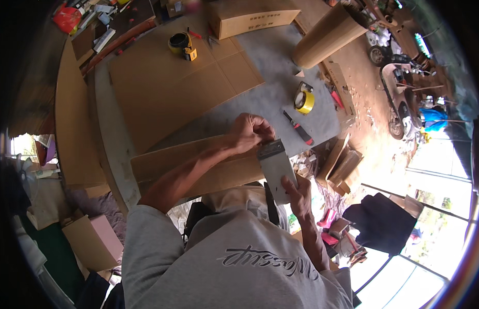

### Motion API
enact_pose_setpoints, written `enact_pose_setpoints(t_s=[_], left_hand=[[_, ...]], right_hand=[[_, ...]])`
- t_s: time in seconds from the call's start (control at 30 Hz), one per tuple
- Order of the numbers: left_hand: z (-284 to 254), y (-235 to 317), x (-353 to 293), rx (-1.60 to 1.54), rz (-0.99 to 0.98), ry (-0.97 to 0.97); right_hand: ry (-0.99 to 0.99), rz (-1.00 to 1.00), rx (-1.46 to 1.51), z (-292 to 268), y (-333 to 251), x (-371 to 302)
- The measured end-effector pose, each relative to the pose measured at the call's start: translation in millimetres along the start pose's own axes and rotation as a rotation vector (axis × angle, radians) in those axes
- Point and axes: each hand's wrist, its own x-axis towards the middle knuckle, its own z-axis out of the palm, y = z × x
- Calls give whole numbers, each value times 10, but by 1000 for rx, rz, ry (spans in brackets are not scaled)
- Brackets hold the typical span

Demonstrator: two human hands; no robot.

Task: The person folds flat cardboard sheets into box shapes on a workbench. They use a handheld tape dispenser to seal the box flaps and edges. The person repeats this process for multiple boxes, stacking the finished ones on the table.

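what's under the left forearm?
Brown cardboard: it shows on both sides of the left forearm. The strip directly below the arm is covered, so I can't tell whether anything lies on it there, or whether arm and cardboard touch.

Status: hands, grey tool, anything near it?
Right hand grips grey tool. Left hand curled beside its dark end. Long cardboard piece left of tool; red-black cutter beyond.

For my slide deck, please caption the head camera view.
Right hand holds a grey tool beside a long cardboard piece, left hand close to the tool's dark end.
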Motion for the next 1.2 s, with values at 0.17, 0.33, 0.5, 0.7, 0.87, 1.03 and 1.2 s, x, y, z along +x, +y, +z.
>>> enact_pose_setpoints(t_s=[0.17, 0.33, 0.5, 0.7, 0.87, 1.03, 1.2], left_hand=[[-262, 159, 274, 175, 118, 23], [-969, -55, 773, 253, 165, 173], [-999, 110, 832, 336, 48, 121], [-1056, -45, 943, 348, 15, 75], [-1050, -295, 1023, 312, 30, 76], [-1057, -467, 1027, 326, 4, 58], [-1028, -804, 988, 244, -128, 0]], right_hand=[[12, 179, 49, 31, -245, 11], [-21, 329, 33, -128, 64, -332], [23, 379, 102, -93, 295, -635], [13, 420, 89, -73, 390, -612], [2, 427, 125, -71, 440, -554], [17, 427, 148, 7, 441, -483], [-8, 380, 113, 47, 740, -465]])
